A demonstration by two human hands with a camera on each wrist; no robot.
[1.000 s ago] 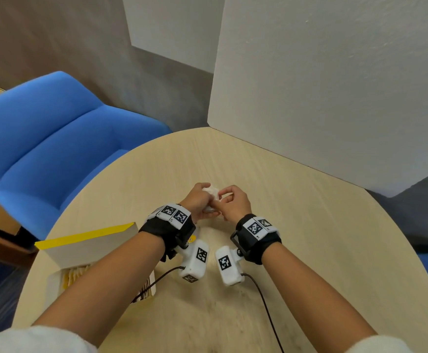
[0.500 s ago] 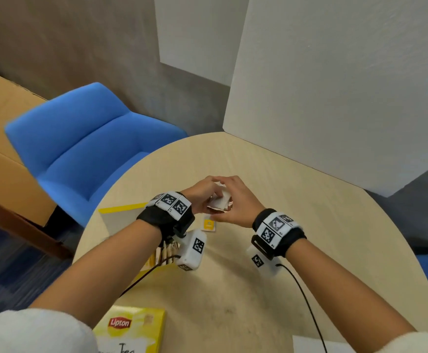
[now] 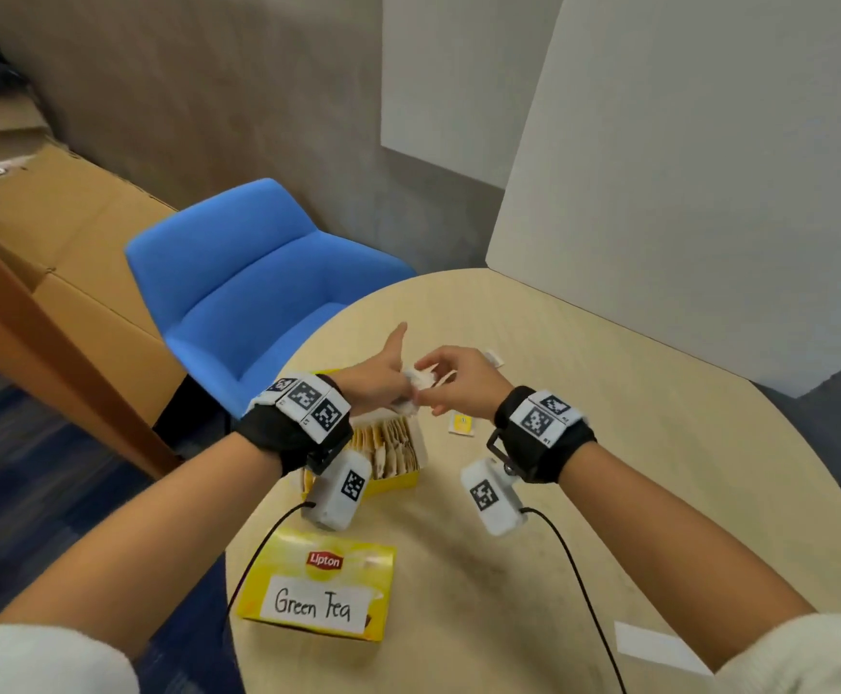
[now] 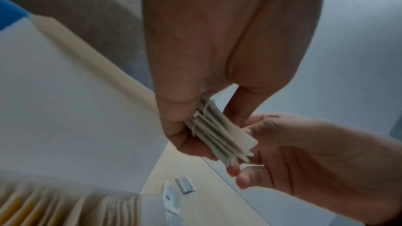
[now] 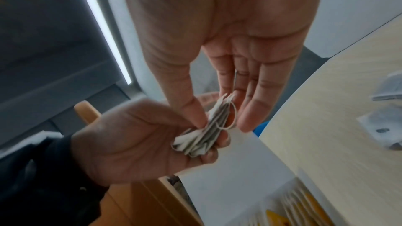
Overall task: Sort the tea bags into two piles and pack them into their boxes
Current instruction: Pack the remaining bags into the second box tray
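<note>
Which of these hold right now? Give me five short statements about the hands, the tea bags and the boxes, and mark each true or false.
1. The left hand grips a bundle of tea bags. True.
2. The right hand rests flat on the table. False: it is raised at the bundle, thumb touching it.
3. The open box holds a row of tea bags. True.
4. The labelled box reads "Black Tea". False: it reads "Green Tea".
5. The chair is red. False: it is blue.
</note>
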